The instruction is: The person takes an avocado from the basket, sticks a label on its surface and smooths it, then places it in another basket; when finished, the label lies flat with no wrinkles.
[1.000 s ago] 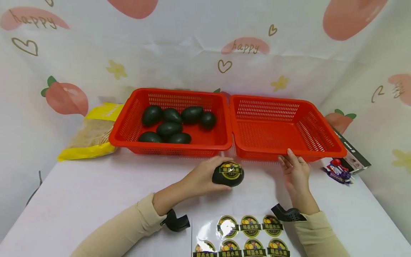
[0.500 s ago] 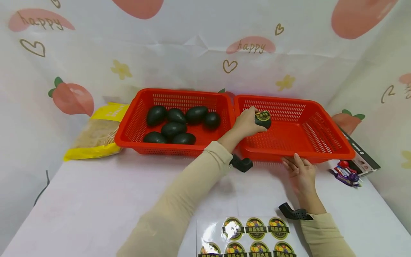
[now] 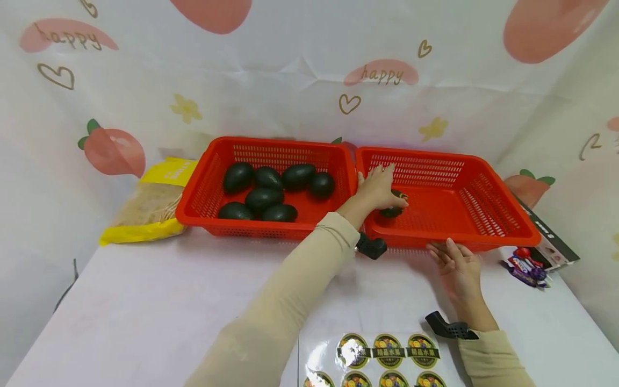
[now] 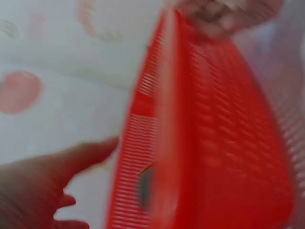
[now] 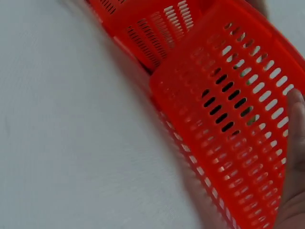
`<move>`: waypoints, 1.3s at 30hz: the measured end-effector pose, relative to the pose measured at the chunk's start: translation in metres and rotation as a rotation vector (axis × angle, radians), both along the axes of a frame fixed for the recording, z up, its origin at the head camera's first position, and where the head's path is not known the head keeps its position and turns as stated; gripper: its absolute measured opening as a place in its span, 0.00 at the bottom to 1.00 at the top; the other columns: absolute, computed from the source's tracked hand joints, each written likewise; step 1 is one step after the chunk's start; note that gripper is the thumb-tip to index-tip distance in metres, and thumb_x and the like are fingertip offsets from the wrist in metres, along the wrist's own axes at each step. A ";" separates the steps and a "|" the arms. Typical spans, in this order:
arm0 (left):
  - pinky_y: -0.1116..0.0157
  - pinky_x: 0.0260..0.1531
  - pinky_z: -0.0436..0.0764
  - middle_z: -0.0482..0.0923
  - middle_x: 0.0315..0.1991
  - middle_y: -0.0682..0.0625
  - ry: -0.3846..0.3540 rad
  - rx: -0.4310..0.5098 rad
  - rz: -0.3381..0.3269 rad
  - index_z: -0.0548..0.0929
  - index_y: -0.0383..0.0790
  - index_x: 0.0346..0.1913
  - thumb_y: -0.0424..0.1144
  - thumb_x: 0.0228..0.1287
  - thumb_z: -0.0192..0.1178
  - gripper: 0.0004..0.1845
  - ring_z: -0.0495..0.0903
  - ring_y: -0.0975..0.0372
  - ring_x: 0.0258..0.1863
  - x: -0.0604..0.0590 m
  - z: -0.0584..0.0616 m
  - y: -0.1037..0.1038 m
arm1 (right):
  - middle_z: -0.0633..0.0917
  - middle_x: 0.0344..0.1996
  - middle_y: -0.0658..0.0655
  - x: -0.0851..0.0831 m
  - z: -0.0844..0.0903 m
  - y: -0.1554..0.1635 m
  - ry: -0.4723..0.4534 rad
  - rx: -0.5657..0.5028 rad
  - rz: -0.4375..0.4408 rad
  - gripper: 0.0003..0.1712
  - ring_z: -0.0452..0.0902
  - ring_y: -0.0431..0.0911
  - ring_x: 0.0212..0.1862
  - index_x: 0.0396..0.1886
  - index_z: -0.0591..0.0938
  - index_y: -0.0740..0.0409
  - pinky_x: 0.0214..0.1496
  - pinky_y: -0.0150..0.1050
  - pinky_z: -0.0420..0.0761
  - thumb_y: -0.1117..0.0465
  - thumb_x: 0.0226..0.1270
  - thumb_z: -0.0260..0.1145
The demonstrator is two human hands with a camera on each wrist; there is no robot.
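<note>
In the right red basket, an avocado bearing a black-and-gold sticker lies at the left end. My left hand is over it with its fingers extended, partly covering it. The left wrist view, though blurred, has the left thumb stretched out and a gap between it and the dark avocado. My right hand touches the front of this basket, fingertips right at the rim. Up close, one straight digit of it lies along the slotted side wall.
The left red basket holds several avocados without visible stickers. A sheet of round fruit stickers lies at the table's front. Wrapped candies and a black box are at right, a yellow-ended bag at left.
My left hand has carried the stickered avocado from the table into the right basket, and its fingers have since spread from it. The right hand has stayed at the basket's front rim.
</note>
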State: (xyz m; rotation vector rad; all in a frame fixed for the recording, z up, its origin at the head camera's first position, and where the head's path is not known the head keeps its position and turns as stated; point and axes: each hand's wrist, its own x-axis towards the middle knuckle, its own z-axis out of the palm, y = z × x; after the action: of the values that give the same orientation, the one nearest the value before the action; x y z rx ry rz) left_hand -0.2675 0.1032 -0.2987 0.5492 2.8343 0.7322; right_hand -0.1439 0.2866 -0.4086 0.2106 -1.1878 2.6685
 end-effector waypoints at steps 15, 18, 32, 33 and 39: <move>0.61 0.52 0.79 0.84 0.46 0.48 -0.080 0.667 -0.217 0.84 0.40 0.47 0.41 0.60 0.62 0.14 0.80 0.61 0.50 0.116 -0.053 -0.157 | 0.87 0.43 0.51 0.001 0.011 -0.009 -0.072 0.531 0.378 0.17 0.84 0.44 0.45 0.45 0.84 0.59 0.51 0.32 0.80 0.71 0.71 0.48; 0.59 0.50 0.80 0.83 0.46 0.41 -0.222 0.819 0.032 0.83 0.34 0.48 0.40 0.63 0.59 0.16 0.82 0.56 0.49 0.117 -0.074 -0.181 | 0.86 0.46 0.49 0.003 0.016 -0.018 -0.035 0.703 0.443 0.16 0.83 0.42 0.48 0.51 0.80 0.64 0.52 0.32 0.80 0.71 0.71 0.49; 0.64 0.43 0.82 0.85 0.27 0.50 -0.471 1.610 0.551 0.76 0.32 0.39 0.39 0.67 0.55 0.10 0.86 0.59 0.33 0.110 -0.073 -0.195 | 0.86 0.42 0.46 -0.019 0.110 -0.070 0.168 1.086 0.375 0.16 0.83 0.43 0.46 0.49 0.78 0.73 0.46 0.33 0.82 0.70 0.61 0.63; 0.64 0.43 0.82 0.85 0.27 0.50 -0.465 1.611 0.550 0.76 0.32 0.39 0.39 0.66 0.55 0.10 0.86 0.59 0.33 0.110 -0.073 -0.195 | 0.86 0.42 0.47 -0.026 0.118 -0.075 0.159 1.114 0.372 0.17 0.83 0.44 0.46 0.50 0.78 0.71 0.45 0.34 0.83 0.69 0.61 0.64; 0.64 0.43 0.82 0.86 0.27 0.51 -0.428 1.610 0.545 0.76 0.32 0.38 0.39 0.66 0.56 0.11 0.86 0.60 0.33 0.110 -0.077 -0.194 | 0.82 0.52 0.55 -0.092 0.152 -0.123 0.092 1.292 0.392 0.24 0.78 0.49 0.54 0.55 0.78 0.58 0.53 0.39 0.80 0.59 0.58 0.69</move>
State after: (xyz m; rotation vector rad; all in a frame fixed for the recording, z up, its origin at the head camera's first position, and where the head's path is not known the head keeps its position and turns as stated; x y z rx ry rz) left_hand -0.1570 -0.0904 -0.3753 -0.2977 1.4158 2.6941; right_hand -0.2354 0.1641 -0.2562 0.7794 -2.8305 1.6253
